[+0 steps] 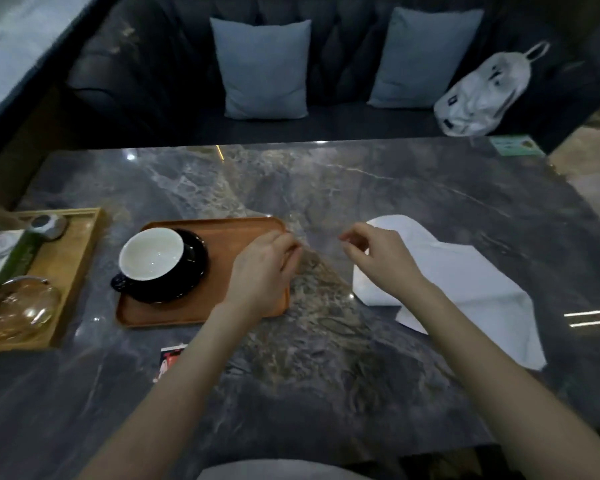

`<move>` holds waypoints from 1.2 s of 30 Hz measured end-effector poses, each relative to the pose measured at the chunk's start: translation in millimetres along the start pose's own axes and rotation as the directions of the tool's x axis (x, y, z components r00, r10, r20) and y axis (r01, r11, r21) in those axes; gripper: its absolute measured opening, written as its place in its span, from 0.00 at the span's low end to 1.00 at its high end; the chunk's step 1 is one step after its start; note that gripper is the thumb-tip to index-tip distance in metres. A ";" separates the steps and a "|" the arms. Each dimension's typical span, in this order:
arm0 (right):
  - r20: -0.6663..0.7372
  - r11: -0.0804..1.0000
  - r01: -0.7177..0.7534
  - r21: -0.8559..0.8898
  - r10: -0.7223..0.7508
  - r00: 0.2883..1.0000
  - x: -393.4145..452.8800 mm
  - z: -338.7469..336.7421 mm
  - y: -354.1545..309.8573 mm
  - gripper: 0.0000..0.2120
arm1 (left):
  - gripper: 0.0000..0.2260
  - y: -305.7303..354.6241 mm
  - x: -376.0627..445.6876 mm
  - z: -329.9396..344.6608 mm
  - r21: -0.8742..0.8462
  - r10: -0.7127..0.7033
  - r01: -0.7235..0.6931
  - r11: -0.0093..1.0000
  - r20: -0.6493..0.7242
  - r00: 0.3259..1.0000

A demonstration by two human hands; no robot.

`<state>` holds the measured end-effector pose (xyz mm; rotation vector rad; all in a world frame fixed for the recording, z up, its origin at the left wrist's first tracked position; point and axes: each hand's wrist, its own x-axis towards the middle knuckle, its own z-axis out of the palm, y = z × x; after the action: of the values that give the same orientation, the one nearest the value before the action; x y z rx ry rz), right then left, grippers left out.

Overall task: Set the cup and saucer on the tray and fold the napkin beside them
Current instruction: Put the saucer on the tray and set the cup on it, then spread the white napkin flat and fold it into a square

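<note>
A black cup with a white inside (151, 253) stands on a black saucer (191, 268), both on the left half of a brown wooden tray (229, 233). My left hand (262, 268) hovers over the tray's right edge, fingers loosely curled, holding nothing. A white napkin (465, 282) lies crumpled and unfolded on the marble table to the right of the tray. My right hand (378, 258) hangs over the napkin's left edge, fingers bent and apart, with nothing in it.
A lighter wooden tray (80, 258) at the far left holds an amber glass pot (16, 308) and other small items. A small card (168, 358) lies near the front. Behind the table is a dark sofa with two blue cushions (264, 67) and a white bag (485, 95).
</note>
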<state>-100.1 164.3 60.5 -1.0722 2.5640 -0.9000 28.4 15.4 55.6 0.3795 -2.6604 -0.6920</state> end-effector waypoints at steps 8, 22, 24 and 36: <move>0.001 0.940 -0.209 -0.269 0.217 0.976 -51.7 -13.7 97.8 0.22 | 0.20 42.7 3.9 96.2 -0.132 0.105 -0.074 0.988 0.245 0.964; -0.008 0.890 -0.013 -0.456 0.010 1.000 -59.3 3.4 169.5 0.03 | 0.24 54.4 -0.4 185.0 0.068 -0.011 -0.026 0.997 0.501 0.866; -0.026 0.944 -0.080 -0.319 0.076 0.997 -55.8 -3.8 164.7 0.07 | 0.22 57.1 2.1 183.0 0.027 0.000 -0.014 1.000 0.442 0.897; -0.121 0.860 -0.263 0.438 0.346 0.930 -26.4 -47.3 119.2 0.06 | 0.07 91.2 36.7 109.1 -0.453 -0.135 0.129 0.882 0.020 0.991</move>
<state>-168.8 269.5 23.6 -0.4556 2.4201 -1.4320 -64.2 124.9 23.7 0.4300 -2.3707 -1.3139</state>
